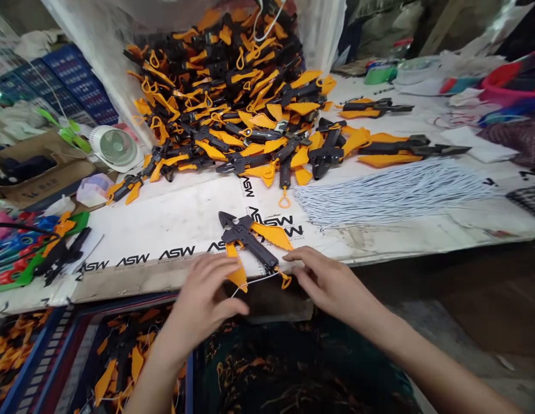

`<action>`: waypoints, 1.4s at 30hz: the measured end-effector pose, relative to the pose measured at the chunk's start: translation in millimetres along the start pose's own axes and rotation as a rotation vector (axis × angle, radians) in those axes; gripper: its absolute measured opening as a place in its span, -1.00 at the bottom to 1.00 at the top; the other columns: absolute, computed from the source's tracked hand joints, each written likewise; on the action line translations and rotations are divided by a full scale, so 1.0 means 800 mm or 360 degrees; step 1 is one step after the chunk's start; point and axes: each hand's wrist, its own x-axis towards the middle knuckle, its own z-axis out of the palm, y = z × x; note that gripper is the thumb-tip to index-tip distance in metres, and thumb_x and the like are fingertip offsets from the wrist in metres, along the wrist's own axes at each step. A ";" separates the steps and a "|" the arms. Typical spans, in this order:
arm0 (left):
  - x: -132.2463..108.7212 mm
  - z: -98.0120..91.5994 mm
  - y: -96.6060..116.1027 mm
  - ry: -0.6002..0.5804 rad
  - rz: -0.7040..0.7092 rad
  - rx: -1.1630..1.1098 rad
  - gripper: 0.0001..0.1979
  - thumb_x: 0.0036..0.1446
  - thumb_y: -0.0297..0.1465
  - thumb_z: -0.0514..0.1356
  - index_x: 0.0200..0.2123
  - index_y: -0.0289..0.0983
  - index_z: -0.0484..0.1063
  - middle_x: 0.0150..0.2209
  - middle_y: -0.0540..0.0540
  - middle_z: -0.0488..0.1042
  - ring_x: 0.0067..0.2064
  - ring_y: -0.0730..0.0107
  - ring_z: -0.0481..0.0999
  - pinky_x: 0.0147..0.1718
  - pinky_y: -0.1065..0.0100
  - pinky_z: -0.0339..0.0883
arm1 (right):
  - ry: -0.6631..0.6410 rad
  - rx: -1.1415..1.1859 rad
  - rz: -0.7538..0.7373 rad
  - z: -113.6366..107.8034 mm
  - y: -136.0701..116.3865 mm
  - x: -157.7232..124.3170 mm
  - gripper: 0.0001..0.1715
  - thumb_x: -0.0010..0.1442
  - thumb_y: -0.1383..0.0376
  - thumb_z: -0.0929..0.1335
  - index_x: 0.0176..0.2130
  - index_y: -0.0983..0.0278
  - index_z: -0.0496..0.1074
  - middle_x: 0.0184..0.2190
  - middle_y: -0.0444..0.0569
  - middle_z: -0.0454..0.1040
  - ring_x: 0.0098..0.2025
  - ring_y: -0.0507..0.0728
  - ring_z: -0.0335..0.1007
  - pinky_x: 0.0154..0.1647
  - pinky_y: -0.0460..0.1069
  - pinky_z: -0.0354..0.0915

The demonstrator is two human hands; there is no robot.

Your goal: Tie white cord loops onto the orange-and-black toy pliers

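Black-orange toy, 6 o'clock, on table edge; likely light, stiff; best gripped by central body. Left hand, 7 o'clock, spread; right hand, 5 o'clock, half-curled, pinch unclear.

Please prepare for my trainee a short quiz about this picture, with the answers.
1. True or false: the small fan stands left of the big pile of pieces.
2. Choose: the black piece between the left hand and right hand has wings coloured A) green; B) orange; C) blue.
3. Name it: what lies bundled on the table, right of that piece?

Key: 1 true; 2 B; 3 pale strings.
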 end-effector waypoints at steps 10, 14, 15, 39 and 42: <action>0.039 0.073 0.015 -0.0293 -0.0068 0.0075 -0.57 0.29 -0.10 0.13 0.12 -0.17 0.37 0.25 -0.18 0.38 0.39 0.08 0.12 0.36 -0.16 -0.26 | 0.0191 -0.0562 -0.0205 -0.027 0.043 -0.020 -0.76 0.44 0.30 0.16 -0.15 0.24 0.37 -0.23 0.05 0.45 -0.21 0.19 0.45 -0.16 0.08 0.37; 0.035 0.051 0.012 -0.0406 -0.0092 0.0006 -0.56 0.32 -0.12 0.09 0.18 -0.16 0.31 0.29 -0.19 0.31 0.41 0.10 0.08 0.36 -0.15 -0.22 | 0.0357 -0.0652 -0.0207 -0.044 0.044 -0.027 -0.78 0.43 0.29 0.18 -0.13 0.25 0.38 -0.20 0.07 0.46 -0.17 0.21 0.46 -0.16 0.07 0.38; 0.038 0.047 0.014 -0.0389 -0.0111 -0.0045 -0.58 0.34 -0.14 0.08 0.18 -0.16 0.31 0.29 -0.19 0.33 0.40 0.11 0.11 0.35 -0.15 -0.22 | 0.0364 -0.0614 -0.0235 -0.041 0.038 -0.027 -0.80 0.43 0.32 0.19 -0.11 0.24 0.39 -0.19 0.06 0.47 -0.17 0.20 0.46 -0.16 0.06 0.39; 0.114 0.048 0.034 -0.0278 0.0126 0.0880 -0.76 0.25 -0.50 0.15 -0.43 -0.21 0.54 -0.42 -0.07 0.49 -0.23 0.18 0.38 -0.01 0.00 0.06 | 0.0175 0.0082 -0.0267 0.027 0.011 -0.044 -0.72 0.40 0.42 0.19 0.03 0.24 0.35 0.04 0.10 0.39 -0.06 0.14 0.49 -0.09 0.04 0.49; 0.117 0.054 0.037 -0.0311 0.0098 0.0852 -0.77 0.23 -0.51 0.16 -0.48 -0.23 0.50 -0.43 -0.07 0.49 -0.22 0.17 0.39 0.01 -0.01 0.06 | 0.0191 0.0034 -0.0231 0.023 0.018 -0.046 -0.73 0.41 0.41 0.19 0.02 0.22 0.36 0.04 0.08 0.39 -0.07 0.14 0.50 -0.09 0.03 0.49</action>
